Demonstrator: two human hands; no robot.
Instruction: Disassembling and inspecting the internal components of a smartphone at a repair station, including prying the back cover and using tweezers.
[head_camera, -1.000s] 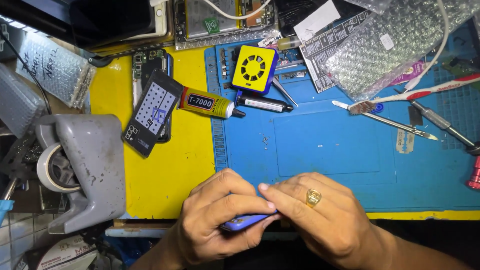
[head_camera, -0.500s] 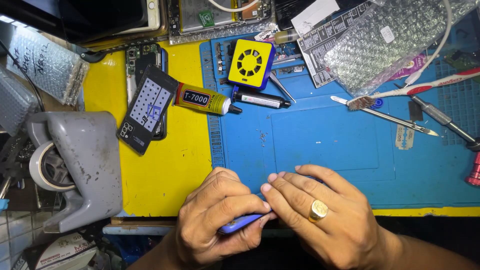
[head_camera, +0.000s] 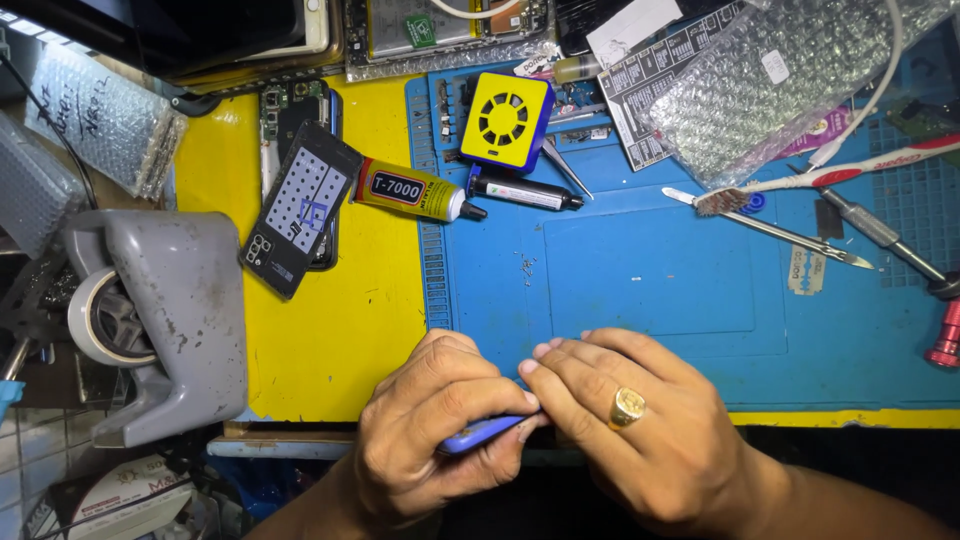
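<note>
Working at the bottom centre of the frame, we keep both hands pressed together on a small blue device (head_camera: 478, 434). Our left hand (head_camera: 435, 440) wraps it from below, thumb along its edge; our right hand (head_camera: 640, 430), ring on one finger, pinches its right end with the fingertips. Compared with a second ago, the hands sit a little further right and the device tilts slightly more toward the mat edge; the grip looks unchanged, so the work on it seems ongoing. We cannot tell what the device is. Upper centre, untouched: glue tube (head_camera: 412, 191), yellow fan block (head_camera: 505, 121), tweezers (head_camera: 770, 228) on the blue mat (head_camera: 650, 290).
</note>
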